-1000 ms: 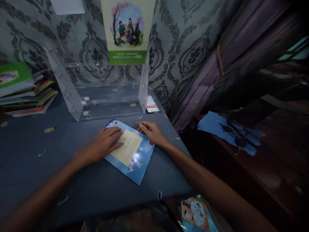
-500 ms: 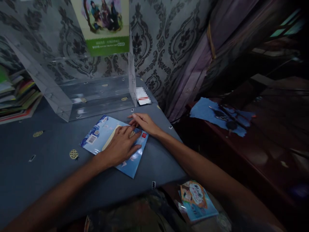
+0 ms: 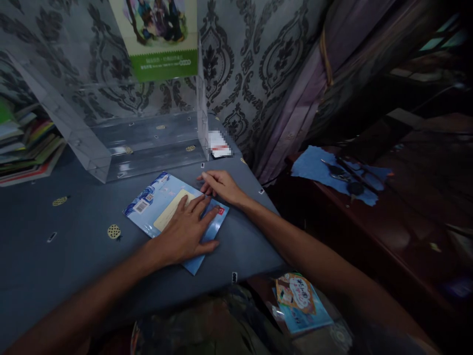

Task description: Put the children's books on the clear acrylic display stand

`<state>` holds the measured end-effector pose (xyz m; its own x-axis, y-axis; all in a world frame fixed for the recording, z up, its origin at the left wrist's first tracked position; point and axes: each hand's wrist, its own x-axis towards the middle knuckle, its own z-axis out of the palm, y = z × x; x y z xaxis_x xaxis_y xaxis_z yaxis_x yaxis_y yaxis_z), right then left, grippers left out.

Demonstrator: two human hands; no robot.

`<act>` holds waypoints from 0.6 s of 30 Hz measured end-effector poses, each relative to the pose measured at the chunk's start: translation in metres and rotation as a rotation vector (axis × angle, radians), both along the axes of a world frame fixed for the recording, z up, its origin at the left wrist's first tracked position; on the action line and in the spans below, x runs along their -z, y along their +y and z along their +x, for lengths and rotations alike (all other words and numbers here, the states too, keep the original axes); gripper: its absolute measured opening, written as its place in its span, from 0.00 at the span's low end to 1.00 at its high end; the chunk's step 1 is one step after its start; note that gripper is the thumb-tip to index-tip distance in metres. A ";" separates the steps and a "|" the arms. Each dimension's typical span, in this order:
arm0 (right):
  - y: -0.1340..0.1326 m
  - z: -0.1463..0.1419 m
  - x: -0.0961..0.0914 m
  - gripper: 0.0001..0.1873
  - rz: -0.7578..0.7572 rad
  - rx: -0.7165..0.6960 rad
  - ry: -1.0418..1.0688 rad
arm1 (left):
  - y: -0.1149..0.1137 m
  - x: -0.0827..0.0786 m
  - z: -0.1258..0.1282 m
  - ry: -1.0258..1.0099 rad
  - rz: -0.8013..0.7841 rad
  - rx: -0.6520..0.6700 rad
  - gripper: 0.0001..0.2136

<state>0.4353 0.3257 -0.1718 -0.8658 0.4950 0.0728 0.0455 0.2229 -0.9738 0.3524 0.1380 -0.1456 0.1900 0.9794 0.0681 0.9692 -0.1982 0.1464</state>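
A thin blue book point(image 3: 155, 207) with a cream panel and a barcode lies flat on the grey table point(image 3: 55, 276). My left hand point(image 3: 186, 229) rests flat on its near right part, fingers stretched out and open. My right hand point(image 3: 219, 185) touches the book's far right edge with fingers extended, holding nothing.
A clear acrylic stand point(image 3: 121, 143) stands behind the book against the patterned wall, with a green poster point(image 3: 160, 34) above it. A stack of books point(image 3: 25, 148) sits far left. Another picture book point(image 3: 299, 303) lies below the table edge. A blue cloth with dark tools point(image 3: 332, 172) lies on the dark right bench.
My left hand has slid from the book's left side to its right near part, uncovering the barcode corner. My right hand has stayed at the far right edge. The view shifted.
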 end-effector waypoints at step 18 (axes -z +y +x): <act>-0.018 0.007 -0.013 0.16 0.521 -0.013 -0.055 | -0.070 0.002 0.003 0.018 0.124 0.095 0.21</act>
